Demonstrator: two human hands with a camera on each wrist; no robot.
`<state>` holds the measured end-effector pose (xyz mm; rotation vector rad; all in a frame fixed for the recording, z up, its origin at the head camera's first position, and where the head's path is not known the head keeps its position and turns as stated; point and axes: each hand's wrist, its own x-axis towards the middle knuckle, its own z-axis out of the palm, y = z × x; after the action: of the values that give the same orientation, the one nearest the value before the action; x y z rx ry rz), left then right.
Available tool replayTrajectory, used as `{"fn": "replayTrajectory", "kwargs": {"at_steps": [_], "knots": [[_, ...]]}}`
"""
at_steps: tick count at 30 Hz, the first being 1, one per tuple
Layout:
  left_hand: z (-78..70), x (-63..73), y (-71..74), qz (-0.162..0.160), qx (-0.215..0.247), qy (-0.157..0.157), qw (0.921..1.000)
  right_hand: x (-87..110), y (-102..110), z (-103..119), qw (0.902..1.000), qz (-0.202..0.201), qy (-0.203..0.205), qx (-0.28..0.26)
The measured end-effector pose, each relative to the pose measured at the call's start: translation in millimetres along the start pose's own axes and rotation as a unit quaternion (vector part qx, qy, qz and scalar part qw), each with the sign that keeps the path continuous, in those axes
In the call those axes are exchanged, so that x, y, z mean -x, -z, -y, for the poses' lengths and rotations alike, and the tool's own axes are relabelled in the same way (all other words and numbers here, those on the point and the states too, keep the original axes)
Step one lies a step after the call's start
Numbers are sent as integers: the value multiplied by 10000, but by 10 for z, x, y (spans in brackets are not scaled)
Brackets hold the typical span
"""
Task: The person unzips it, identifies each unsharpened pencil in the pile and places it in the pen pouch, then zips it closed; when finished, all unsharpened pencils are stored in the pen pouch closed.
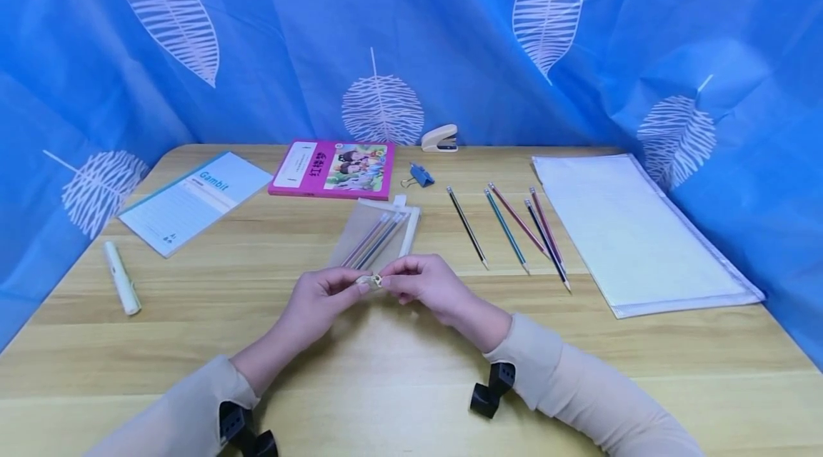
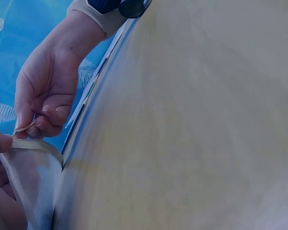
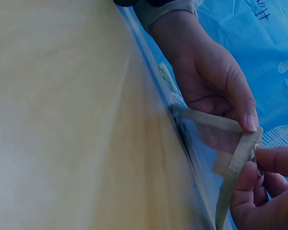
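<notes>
A see-through zip pouch (image 1: 350,230) with a pale border lies in front of me, several pencils (image 1: 375,241) inside it. My left hand (image 1: 321,298) pinches the pouch's near corner between thumb and fingers. Right beside it, my right hand (image 1: 429,285) pinches the small zipper pull (image 1: 377,280) at the end of the zip. In the right wrist view, the left thumb presses on the pale zip band (image 3: 236,167) while the right fingertips hold the pull. The left wrist view shows the raised pouch edge (image 2: 36,145) between both hands.
Several loose pencils (image 1: 508,221) lie right of the pouch, beside a large white zip folder (image 1: 643,235). Behind are a pink book (image 1: 292,171), a blue binder clip (image 1: 421,175) and a stapler (image 1: 440,138). A notebook (image 1: 193,207) and a pale green pen-shaped item (image 1: 121,278) lie left.
</notes>
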<state>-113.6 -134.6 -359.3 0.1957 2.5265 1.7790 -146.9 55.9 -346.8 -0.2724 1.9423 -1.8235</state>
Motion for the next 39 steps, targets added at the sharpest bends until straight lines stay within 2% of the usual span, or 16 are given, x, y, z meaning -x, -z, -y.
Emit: {"fn": "replayTrajectory", "kwargs": {"at_steps": [6, 11, 18, 27, 34, 39], "knots": [[5, 9, 5, -106, 140, -445, 9989, -44, 40, 52, 9987, 53, 182, 473], [15, 9, 17, -54, 116, -591, 9982, -62, 70, 53, 9977, 40, 217, 640], [5, 18, 39, 39, 152, -569, 9983, -70, 141, 34, 9966, 6, 260, 786], [-42, 22, 120, 33, 104, -533, 9985, -68, 245, 24, 9977, -189, 109, 644], [-43, 17, 230, -30, 172, -781, 9968, -63, 294, -1, 9972, -355, 124, 653], [-55, 12, 293, -69, 47, -535, 9985, -75, 321, -19, 9969, -378, 152, 674]]}}
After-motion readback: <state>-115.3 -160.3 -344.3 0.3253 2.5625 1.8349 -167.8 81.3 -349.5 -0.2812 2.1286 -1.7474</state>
